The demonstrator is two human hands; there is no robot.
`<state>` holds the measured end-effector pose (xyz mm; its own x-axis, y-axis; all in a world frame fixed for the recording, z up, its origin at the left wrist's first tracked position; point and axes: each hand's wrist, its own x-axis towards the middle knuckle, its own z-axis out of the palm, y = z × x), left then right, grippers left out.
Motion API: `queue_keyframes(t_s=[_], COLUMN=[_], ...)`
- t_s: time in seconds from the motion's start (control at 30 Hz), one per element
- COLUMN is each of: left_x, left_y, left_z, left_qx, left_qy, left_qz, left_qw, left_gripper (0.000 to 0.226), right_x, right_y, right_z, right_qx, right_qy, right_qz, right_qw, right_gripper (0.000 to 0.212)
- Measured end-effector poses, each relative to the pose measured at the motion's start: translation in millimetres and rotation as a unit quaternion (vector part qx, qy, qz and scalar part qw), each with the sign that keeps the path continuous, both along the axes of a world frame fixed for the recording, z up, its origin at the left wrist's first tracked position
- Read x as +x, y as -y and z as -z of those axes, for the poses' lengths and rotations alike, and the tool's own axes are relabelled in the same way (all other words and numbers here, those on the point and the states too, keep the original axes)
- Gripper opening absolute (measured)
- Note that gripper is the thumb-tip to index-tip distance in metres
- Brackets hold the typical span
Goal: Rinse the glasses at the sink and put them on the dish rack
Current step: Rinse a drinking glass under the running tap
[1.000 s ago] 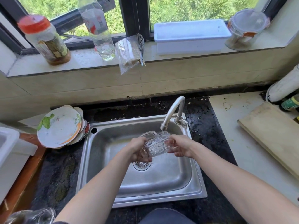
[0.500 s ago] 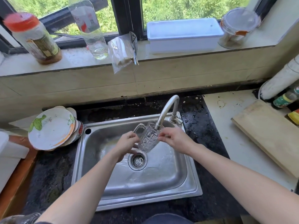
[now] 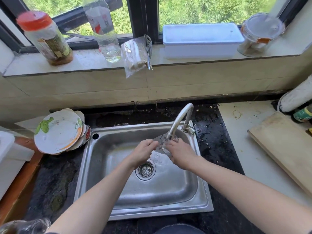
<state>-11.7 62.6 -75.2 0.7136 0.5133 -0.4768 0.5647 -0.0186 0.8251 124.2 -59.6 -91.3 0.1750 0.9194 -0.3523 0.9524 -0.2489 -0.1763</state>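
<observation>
both hands (image 3: pixel 142 153) (image 3: pixel 181 155) hold a glass (image 3: pixel 163 144) under the faucet (image 3: pixel 180 119).

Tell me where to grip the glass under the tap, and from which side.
Grip the glass round its side wall, coming in from left and right, as the left hand and right hand do. The faucet spout sits over its rim, so the top is blocked.

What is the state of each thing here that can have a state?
Curved steel faucet: seems to run; stream hidden.
Clear ribbed glass mug: held at the faucet's mouth.
Left hand: grips the mug.
Right hand: grips the mug.
Steel sink: wet, drain strainer unplugged.
Red-lidded plastic jar: closed, upright.
Round glass jar with clear lid: closed.
</observation>
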Motion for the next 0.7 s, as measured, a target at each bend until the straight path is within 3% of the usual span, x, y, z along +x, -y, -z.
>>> queue_keyframes(t_s=[0.1,0.2,0.3,0.43,0.7], left_x=[-0.2,-6.7,-6.9,2.9,6.7], left_y=[-5.0,-6.8,-6.4,-0.7,0.6], left_z=[8.4,13.9,14.2,11.4,14.7], left_qx=[0.072,0.076,0.08,0.096,0.094], left_qy=[-0.004,-0.01,-0.012,0.002,0.004], left_qz=[-0.026,-0.053,-0.055,-0.016,-0.034], left_qw=[0.997,0.996,0.995,0.995,0.995], left_gripper=[0.03,0.032,0.034,0.036,0.029], right_x=[-9.5,-15.4,-16.7,-12.9,2.9], right_y=[-9.3,3.5,19.5,1.8,1.9], right_z=[4.6,-1.7,-1.1,3.9,7.9], right_qx=[-0.003,0.064,0.114,0.041,0.042], right_qy=[0.01,0.114,0.158,0.027,-0.016], right_qz=[-0.005,-0.055,-0.066,-0.043,-0.077], right_qw=[1.0,0.99,0.979,0.998,0.996], right_gripper=[0.032,0.021,0.031,0.039,0.045])
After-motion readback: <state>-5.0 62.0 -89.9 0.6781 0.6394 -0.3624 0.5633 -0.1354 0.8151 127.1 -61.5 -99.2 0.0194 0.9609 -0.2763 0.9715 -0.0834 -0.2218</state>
